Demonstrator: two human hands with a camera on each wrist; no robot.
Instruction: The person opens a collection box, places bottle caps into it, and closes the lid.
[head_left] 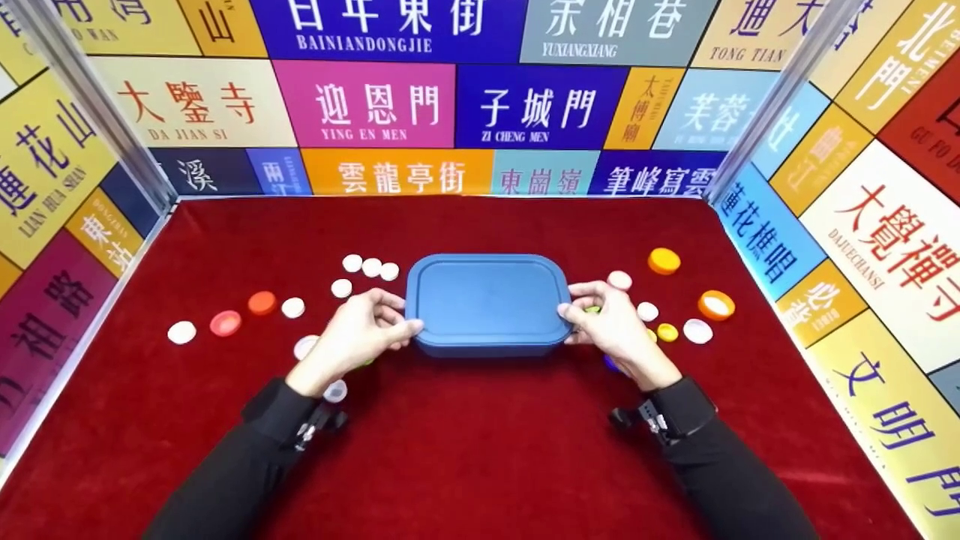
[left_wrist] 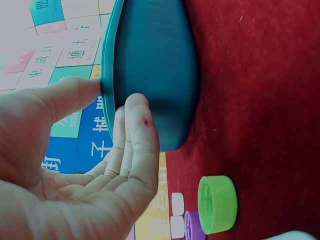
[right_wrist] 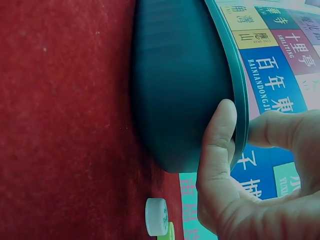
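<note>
While the blue lidded box (head_left: 489,304) stood near the middle of the red-covered counter (head_left: 487,450), the left hand (head_left: 358,326) grasped its left end, thumb at the lid rim (right_wrist: 240,80) and fingers (left_wrist: 142,132) against the wall below. The right hand (head_left: 609,321) gripped the right end likewise. White caps (head_left: 181,332) and red caps (head_left: 262,303) lay left of the box; orange caps (head_left: 664,261) lay to its right.
</note>
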